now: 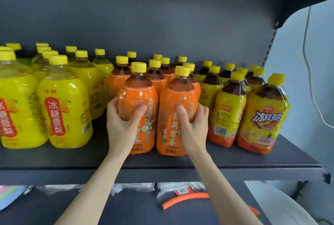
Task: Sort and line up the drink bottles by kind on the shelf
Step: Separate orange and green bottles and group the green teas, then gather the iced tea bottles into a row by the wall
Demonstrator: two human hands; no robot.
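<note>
In the head view, the left hand [122, 121] is gripping the left front orange-labelled bottle [139, 92]. Its thumb is pressing on the front of the label and its fingers are curling round the bottle's left side. The right hand [194, 125] is gripping the right front orange-labelled bottle [178, 92] in the mirrored way, with the thumb on the front and the fingers wrapping round the right side.

Both bottles are standing upright on the dark shelf [54, 157], just beside each other, near the front edge and between the two forearms. Each hand is sitting at about the middle of its bottle's height, on the outer side.

More orange-labelled bottles [155, 78] are standing in rows directly behind the held pair. To the left, a group of yellow pear-drink bottles [65, 109] is filling that part of the shelf, the nearest one standing near the left hand but apart from it. To the right, the iced-tea bottles [262, 116] with yellow and orange labels are standing in rows, the closest one [226, 112] just beside the fingers of the right hand. All the caps are yellow.

Below, on a lower shelf [126, 210], an orange tube [184, 199] is lying beside some wrapped packets [137, 187], too blurred to make out.
</note>
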